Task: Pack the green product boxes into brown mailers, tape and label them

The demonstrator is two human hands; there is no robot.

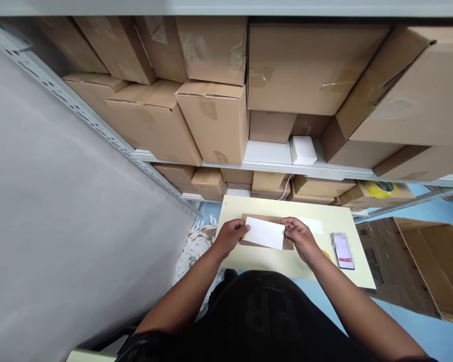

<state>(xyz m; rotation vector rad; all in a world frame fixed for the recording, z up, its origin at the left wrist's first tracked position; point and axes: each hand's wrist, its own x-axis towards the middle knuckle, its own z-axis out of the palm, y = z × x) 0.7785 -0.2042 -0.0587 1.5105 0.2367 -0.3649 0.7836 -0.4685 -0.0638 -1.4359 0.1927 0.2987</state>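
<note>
A blank white rectangular sheet (265,232), paper or a label, is stretched between my two hands. It lies over or just above a flat brown cardboard box (288,243); I cannot tell whether they touch. My left hand (232,234) pinches the sheet's left end, where a small yellow patch shows by the fingertips. At the opposite end, my right hand (299,236) pinches the sheet near its upper right corner. Beneath is the pale yellow table (264,260).
A phone (343,251) and another white sheet (311,225) lie on the table's right side. An open carton (411,266) stands right of it. Shelves ahead hold several cardboard boxes (213,120) and a yellow tape roll (381,189). White paper scraps (194,254) cover the floor at left.
</note>
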